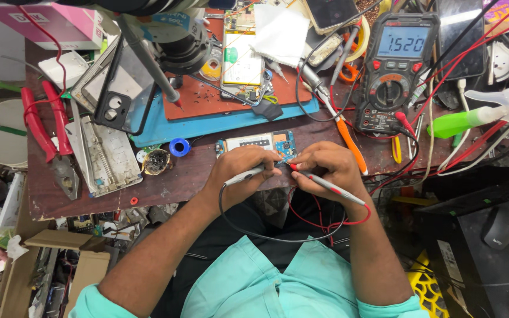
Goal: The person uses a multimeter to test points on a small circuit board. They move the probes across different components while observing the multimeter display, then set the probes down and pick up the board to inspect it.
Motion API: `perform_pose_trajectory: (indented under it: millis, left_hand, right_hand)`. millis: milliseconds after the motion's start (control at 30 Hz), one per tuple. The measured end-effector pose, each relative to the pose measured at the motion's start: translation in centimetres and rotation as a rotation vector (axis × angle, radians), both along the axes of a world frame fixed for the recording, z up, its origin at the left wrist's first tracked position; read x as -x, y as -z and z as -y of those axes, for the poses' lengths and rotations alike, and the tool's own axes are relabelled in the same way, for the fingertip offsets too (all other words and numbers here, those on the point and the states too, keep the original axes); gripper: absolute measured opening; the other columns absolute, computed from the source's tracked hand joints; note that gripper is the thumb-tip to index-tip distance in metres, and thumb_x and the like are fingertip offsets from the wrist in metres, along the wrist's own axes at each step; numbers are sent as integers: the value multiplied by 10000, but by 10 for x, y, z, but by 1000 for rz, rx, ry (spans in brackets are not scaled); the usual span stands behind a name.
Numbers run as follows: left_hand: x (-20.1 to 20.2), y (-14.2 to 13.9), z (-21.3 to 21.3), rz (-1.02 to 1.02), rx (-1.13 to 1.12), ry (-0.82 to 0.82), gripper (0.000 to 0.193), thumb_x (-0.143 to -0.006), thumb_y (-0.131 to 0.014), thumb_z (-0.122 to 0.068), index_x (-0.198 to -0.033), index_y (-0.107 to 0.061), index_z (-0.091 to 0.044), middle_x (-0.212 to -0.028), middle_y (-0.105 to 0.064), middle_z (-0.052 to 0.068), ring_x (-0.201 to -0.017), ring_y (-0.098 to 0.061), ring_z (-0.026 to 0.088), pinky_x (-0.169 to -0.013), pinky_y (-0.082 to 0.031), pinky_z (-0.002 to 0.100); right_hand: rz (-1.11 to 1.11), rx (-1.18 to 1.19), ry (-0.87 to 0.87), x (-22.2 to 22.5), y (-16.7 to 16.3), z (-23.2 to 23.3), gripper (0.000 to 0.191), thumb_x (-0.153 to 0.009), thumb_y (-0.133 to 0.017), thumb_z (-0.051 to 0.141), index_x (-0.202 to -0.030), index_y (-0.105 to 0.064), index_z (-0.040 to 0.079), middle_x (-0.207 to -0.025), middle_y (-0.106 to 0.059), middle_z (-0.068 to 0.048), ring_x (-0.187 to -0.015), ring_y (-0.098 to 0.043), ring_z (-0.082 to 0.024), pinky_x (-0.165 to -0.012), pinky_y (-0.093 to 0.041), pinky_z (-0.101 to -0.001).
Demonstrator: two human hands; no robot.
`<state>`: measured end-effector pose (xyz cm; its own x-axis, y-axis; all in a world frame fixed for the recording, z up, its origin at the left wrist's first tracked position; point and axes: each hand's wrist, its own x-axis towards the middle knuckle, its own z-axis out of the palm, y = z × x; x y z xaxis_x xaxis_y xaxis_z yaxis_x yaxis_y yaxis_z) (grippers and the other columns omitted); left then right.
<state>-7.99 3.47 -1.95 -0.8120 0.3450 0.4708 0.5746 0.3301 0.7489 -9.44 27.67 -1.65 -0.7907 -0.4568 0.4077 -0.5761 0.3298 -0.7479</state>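
Both hands on circuit board [264,143]: left hand [244,166] grips black probe [244,175], right hand [328,168] grips red probe [325,183].

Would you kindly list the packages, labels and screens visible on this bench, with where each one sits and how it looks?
Multimeter screen: top right, pale blue rectangle with dark digits, in a black and orange meter.
Pink box: top left corner, rectangular carton with white label patches.
Dark phone screen: top centre, black glossy rectangle, unlit.
Cardboard boxes: lower left under the bench, plain brown, flaps open.
Circuit board: centre, by both hands, with a white label strip.
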Motion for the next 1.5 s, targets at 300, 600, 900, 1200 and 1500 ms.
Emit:
perform_pose_trajectory:
  millis: [300, 600, 900, 1200, 1500]
  left_hand:
    - [1, 0, 1, 35, -29, 23, 223, -853, -814, -163, -850, -605, -82, -1044, -773, 69, -966, -755, 259, -811, -596, 351]
    - [1, -1, -1, 18, -26, 16, 221, -848, -819, -165, -859, -617, -76, -1019, -776, 65, -933, -758, 250, -792, -600, 347]
    - [0, -2, 1, 8, -29, 22, 201, -853, -814, -181, -878, -641, -80, -1021, -772, 65, -904, -754, 252, -770, -594, 355]
    - [0, 1, 3, -14, 8, 19, 207, -859, -807, -198, -871, -631, -90, -1046, -776, 53, -946, -755, 252, -796, -592, 354]
    - [2, -5, 0, 12, -11, 34, 232, -861, -803, -178, -841, -591, -87, -1047, -775, 67, -972, -758, 254, -802, -598, 346]
  right_hand:
    - [-15, -20, 4, 1, 0, 0, 159, -713, -816, 46, -805, -687, 39, -933, -772, -83, -856, -738, -194, -719, -573, -288]
    - [-49, -28, -11, 1, -2, -2, 154, -720, -792, 62, -805, -664, 49, -944, -776, -84, -864, -745, -213, -786, -556, -321]
    - [-46, -20, -14, 0, -1, 0, 155, -696, -787, 53, -794, -667, 41, -937, -773, -89, -869, -748, -220, -791, -566, -318]
    - [-56, -17, -11, 1, 0, 2, 154, -697, -794, 47, -788, -671, 41, -935, -772, -90, -873, -748, -221, -789, -569, -320]
    - [-66, -10, 7, 2, -1, 0, 170, -684, -809, 41, -773, -665, 34, -916, -772, -92, -850, -746, -221, -761, -576, -317]
